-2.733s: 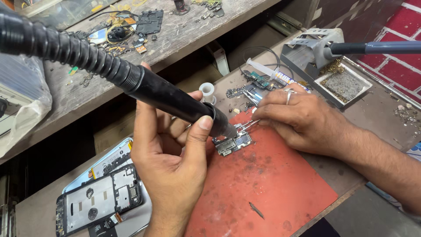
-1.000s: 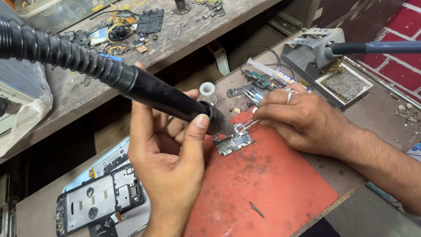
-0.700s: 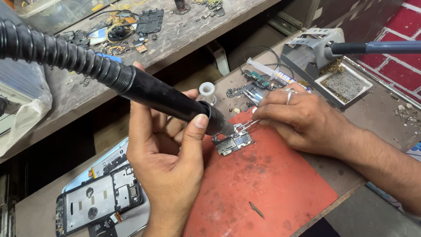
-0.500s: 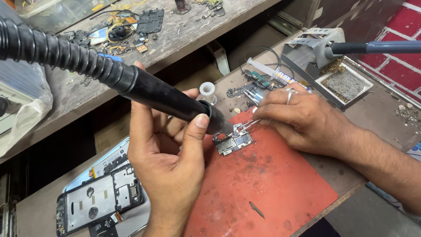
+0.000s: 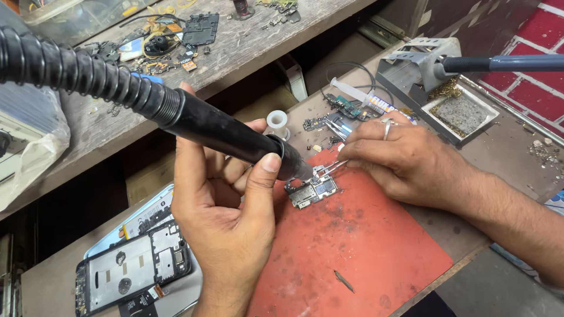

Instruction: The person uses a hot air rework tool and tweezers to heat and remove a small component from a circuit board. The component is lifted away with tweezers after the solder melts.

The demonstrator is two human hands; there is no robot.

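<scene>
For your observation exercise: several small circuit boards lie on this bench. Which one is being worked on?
The small circuit board on the red mat, touched by metal tweezers and the black hot-air nozzle; the others lie untouched behind.

- Two hands: a left hand (image 5: 226, 235) and a right hand (image 5: 399, 158).
- One black hot-air wand (image 5: 229, 134) with a ribbed hose.
- One pair of tweezers (image 5: 332, 168).
- One small circuit board (image 5: 310, 191) on one red mat (image 5: 352, 252).
- One opened phone (image 5: 132, 270).
- One white tape roll (image 5: 277, 121).
- One syringe (image 5: 355, 94).
- One soldering iron (image 5: 505, 63) in one stand (image 5: 411, 64).
- One ring (image 5: 387, 129).
</scene>
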